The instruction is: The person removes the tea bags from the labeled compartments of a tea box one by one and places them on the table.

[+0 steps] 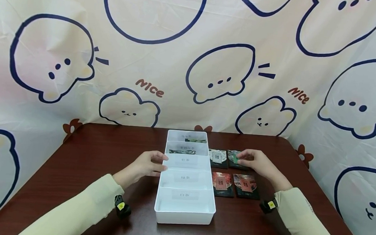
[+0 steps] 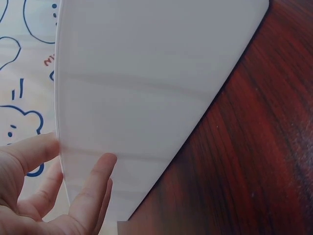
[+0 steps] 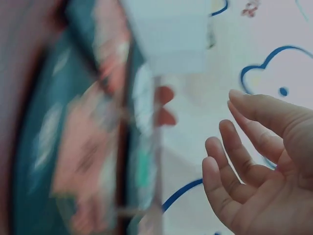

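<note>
A long white divided box stands lengthwise on the table, with paper labels in its compartments. My left hand rests its fingertips on the box's left rim and outer wall; in the left wrist view those fingers are spread and fairly straight. Over the green-labelled sachet, partly covering it, hovers my right hand. The right wrist view shows that hand with loosely bent fingers and nothing between them. Beside the green one lies a white-labelled sachet. Two red-labelled sachets, one left and one right, lie nearer me.
Sachets stand in the two far compartments, one in the farthest and one in the second. The dark wooden table ends at a cartoon-printed cloth behind and at the sides.
</note>
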Demonstrator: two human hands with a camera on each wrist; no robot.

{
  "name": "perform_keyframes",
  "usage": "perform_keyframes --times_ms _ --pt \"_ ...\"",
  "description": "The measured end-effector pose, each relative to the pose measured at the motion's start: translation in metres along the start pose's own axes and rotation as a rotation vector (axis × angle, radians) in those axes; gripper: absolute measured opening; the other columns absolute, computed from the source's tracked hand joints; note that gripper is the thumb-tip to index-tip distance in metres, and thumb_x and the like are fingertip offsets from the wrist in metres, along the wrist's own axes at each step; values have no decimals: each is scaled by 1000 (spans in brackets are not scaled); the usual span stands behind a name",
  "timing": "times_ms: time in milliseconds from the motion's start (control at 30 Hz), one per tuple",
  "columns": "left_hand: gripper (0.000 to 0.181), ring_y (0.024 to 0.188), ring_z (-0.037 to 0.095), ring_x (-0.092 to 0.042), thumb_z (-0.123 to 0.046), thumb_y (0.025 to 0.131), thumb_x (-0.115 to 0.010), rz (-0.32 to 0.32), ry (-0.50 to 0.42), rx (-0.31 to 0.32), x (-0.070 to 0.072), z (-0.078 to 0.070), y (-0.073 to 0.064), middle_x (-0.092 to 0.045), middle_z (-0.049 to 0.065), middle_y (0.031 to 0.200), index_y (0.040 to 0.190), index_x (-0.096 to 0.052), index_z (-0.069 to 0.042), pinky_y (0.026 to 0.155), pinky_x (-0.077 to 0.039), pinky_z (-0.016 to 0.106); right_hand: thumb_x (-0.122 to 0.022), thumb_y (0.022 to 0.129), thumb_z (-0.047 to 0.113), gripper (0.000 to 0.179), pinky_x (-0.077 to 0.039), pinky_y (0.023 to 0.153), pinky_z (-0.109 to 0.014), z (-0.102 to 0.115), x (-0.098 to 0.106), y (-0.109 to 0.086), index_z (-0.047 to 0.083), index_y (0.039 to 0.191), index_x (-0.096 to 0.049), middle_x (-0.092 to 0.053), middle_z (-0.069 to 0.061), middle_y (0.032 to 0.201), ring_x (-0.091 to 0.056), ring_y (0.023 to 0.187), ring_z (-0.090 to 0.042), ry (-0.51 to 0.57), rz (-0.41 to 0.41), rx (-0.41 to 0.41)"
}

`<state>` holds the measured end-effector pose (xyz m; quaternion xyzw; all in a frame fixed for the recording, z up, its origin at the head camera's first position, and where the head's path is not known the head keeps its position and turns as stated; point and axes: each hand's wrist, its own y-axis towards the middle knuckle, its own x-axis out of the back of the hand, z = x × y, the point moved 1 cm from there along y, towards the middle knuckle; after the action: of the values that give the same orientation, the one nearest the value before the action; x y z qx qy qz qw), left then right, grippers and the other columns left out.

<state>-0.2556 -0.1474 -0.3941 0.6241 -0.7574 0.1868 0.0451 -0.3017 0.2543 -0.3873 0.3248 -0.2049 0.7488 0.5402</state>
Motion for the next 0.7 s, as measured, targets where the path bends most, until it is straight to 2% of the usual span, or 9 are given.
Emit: perform_keyframes --times_ms 167,367,500,700 --pt "36 87 21 -66 -4 84 -74 -3 -4 1 0 0 0 -55 21 120 117 -61 -1 81 -59 41 -66 93 24 22 -53 82 -39 33 -1 8 12 112 -68 -65 -12 113 -59 97 -23 98 -11 63" --pt "35 86 22 -66 -4 84 -74 -3 -3 -4 0 0 -1 -55 21 119 116 -61 -2 81 -59 42 -67 91 36 34 -54 91 -38 71 -4 19 14 117 -65 -64 -6 121 -60 110 -22 210 -29 110" --pt "34 87 22 -66 -3 84 -73 -6 -4 -2 0 0 0 -55 20 119 115 -62 -3 81 -59 42 -67 92 33 36 -50 99 -43 94 -8 28 11 120 -62 -63 -8 124 -58 116 -23 257 -38 158" --pt "33 88 22 -65 -4 84 -73 -6 -6 3 0 1 0 -55 19 119 115 -62 -4 81 -59 41 -66 93 29 33 -48 102 -45 118 -19 43 10 120 -62 -62 -10 124 -59 114 -22 317 -19 219"
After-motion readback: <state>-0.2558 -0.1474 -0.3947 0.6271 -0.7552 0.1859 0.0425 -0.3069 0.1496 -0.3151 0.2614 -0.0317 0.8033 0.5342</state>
